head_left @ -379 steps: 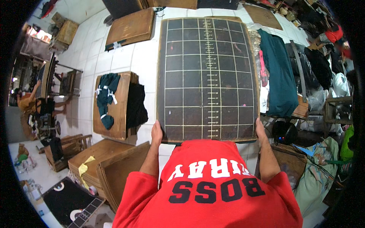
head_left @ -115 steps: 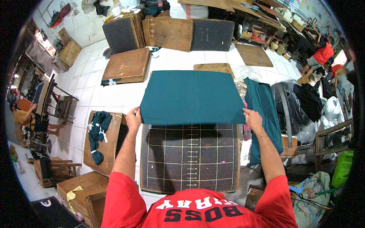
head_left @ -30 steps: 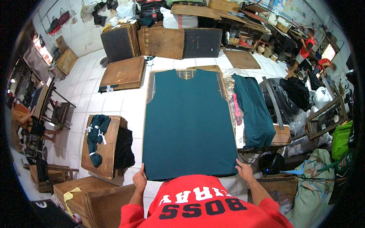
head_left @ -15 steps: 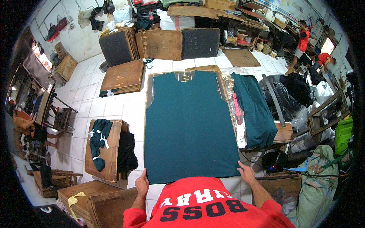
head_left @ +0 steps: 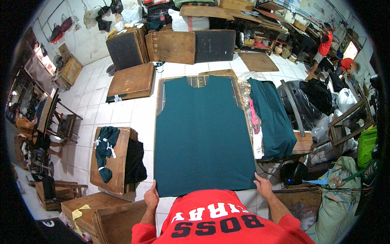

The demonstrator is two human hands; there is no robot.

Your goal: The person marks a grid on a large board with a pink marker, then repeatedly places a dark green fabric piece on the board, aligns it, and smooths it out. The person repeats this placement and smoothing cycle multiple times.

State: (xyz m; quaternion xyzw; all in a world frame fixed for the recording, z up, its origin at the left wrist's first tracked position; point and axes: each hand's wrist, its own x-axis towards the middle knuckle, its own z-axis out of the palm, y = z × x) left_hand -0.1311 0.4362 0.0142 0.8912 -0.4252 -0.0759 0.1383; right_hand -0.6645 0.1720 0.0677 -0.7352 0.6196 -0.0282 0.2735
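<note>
A dark teal garment panel (head_left: 205, 140) is being borne flat on a gridded board (head_left: 198, 82), directly ahead of the wearer, and its lower corners are being flanked by the left hand (head_left: 151, 196) and the right hand (head_left: 263, 186). Whether cloth is being pinched or only the edge is being touched cannot be told at either hand. If one corner were being tugged harder than the other, the hem could be drawn askew and the armholes thrown off the ruled lines; if slack were being pushed inward, ridges could be raised across the middle. The right margin could also be disturbed if the slim pink object (head_left: 254, 112) just beside the board were being knocked. A matte, soft-looking knit or weave is being presented, shaped by a scooped neckline and curved armholes. Pale lines on a dark, smooth-looking face are being exposed there, while folded teal cloth (head_left: 271, 122) is being creased loosely to the right.
</note>
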